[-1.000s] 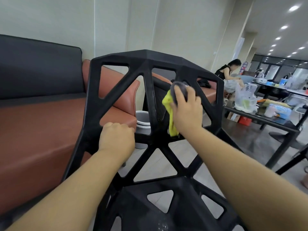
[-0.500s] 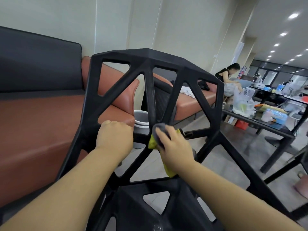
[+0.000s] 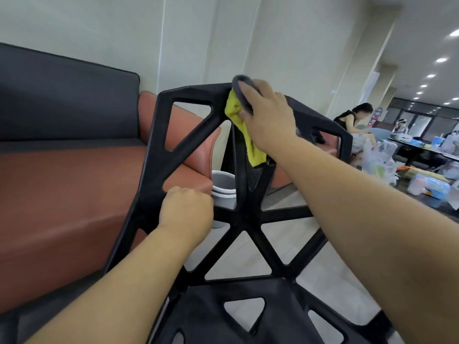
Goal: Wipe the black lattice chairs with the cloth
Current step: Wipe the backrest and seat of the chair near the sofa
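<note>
A black lattice chair (image 3: 159, 135) stands right in front of me, its backrest facing me and its seat low in the view. My right hand (image 3: 267, 117) holds a yellow and grey cloth (image 3: 238, 112) against the top rail of the backrest, thumb pinching the yellow part; the cloth's tail hangs down behind a centre strut. My left hand (image 3: 185, 209) is curled round a lower strut on the backrest's left side.
A brown and black sofa (image 3: 62, 182) runs along the wall to the left, just behind the chair. A grey bin (image 3: 222, 184) shows through the lattice. At right stands a dark table (image 3: 432, 209) with bags and boxes, and a seated person (image 3: 352, 120) beyond it.
My right hand has carried the cloth from the lower centre struts up to the top rail of the backrest. The left hand has kept its grip on the left strut.
</note>
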